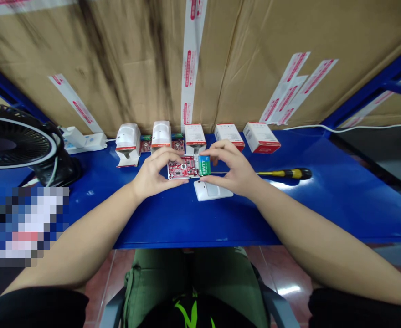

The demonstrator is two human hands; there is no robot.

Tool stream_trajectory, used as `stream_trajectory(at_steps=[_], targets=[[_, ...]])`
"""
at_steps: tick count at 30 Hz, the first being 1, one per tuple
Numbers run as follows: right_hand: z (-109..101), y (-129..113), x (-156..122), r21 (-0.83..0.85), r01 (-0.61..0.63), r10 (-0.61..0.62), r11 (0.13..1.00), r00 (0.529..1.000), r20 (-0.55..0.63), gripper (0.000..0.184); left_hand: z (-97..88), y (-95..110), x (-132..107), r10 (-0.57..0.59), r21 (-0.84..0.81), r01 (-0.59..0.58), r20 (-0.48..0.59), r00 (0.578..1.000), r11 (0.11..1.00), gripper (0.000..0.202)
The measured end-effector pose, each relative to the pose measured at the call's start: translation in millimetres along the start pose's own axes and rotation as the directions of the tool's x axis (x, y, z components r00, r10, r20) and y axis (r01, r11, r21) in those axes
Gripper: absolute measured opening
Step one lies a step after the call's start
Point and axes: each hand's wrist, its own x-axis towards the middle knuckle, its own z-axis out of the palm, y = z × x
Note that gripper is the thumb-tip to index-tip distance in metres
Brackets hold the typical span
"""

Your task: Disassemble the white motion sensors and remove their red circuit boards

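My left hand (152, 175) pinches the left end of a red circuit board (182, 167) above the blue workbench (173, 218). My right hand (229, 166) grips a green and blue battery (204, 165) seated at the board's right end. A white plastic sensor cover (212, 191) lies on the bench just under my right hand, partly hidden by its fingers. A yellow-and-black screwdriver (289, 173) lies to the right of that hand, and its thin shaft reaches toward the board.
Along the back of the bench stand two white motion sensors (127, 143), several small white-and-red boxes (229, 135) and loose red boards (145, 146). A black fan (16, 146) and a white power strip (84, 141) sit at the left. Taped cardboard cartons (255, 59) rise behind.
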Motion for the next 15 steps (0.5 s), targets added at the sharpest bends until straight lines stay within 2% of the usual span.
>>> stream_trajectory(at_steps=[2,4,7,10,15], targets=[[1,4,1,0.013,0.037,-0.037,0.999,0.999,0.006,0.053,1.0,1,0,-0.009,-0.012,0.009,-0.011,1.0,1.0,0.043],[4,5,1,0.074,0.003,-0.003,0.997,1.0,-0.002,0.054,1.4,2,1,-0.018,-0.011,0.018,-0.032,0.999,1.0,0.044],[9,2,0,0.256,-0.14,0.125,0.957,0.989,0.073,0.054,1.2,3,1,-0.015,-0.007,0.015,-0.049,0.999,1.0,0.045],[13,-5,-2,0.372,-0.299,0.248,0.879,0.952,0.179,0.053,1.4,3,1,-0.001,-0.017,0.0,-0.034,0.999,1.0,0.042],[14,-12,-1,0.44,-0.394,0.342,0.807,0.919,0.195,0.045,2.2,5,0,-0.027,-0.025,0.027,-0.007,1.0,0.999,0.042]])
